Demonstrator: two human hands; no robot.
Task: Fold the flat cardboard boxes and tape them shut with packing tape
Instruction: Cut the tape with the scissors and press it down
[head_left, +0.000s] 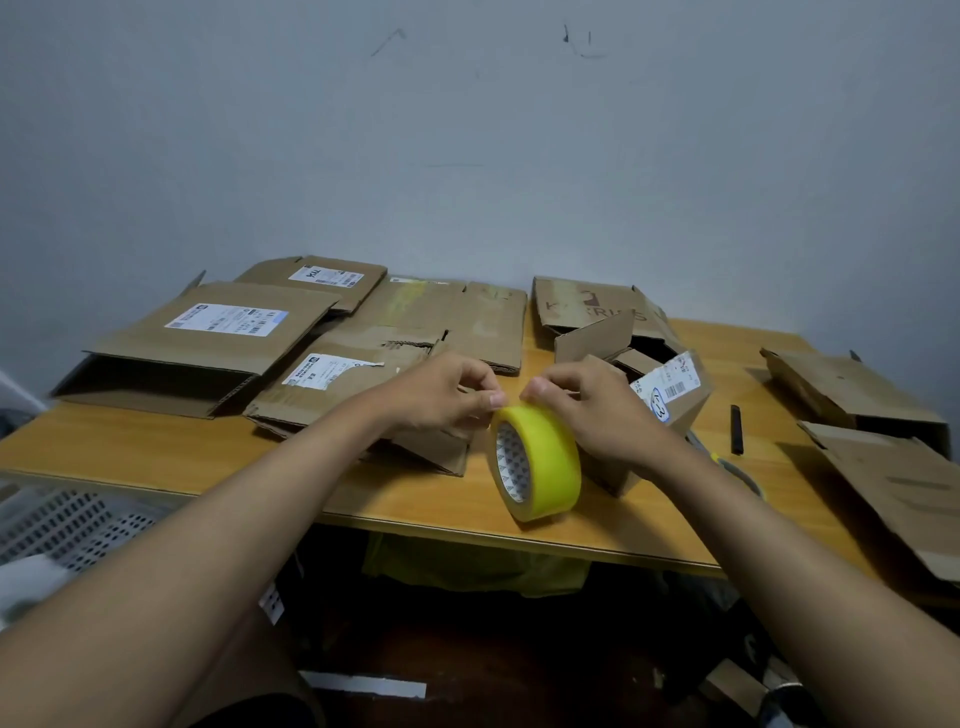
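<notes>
A yellow roll of packing tape (540, 462) stands on edge near the front of the wooden table (156, 457). My left hand (441, 395) and my right hand (587, 410) both pinch at the top of the roll, fingertips close together. Behind my right hand sits a partly folded cardboard box (670, 384) with a white label and open flaps. Under my left hand lies a flattened box (337, 379) with a torn label.
Several flat cardboard boxes cover the table's back left (208, 332) and middle (452, 312); two more lie at the right (883, 441). A black marker (736, 428) rests right of the folded box. A white perforated basket (67, 525) stands low at the left.
</notes>
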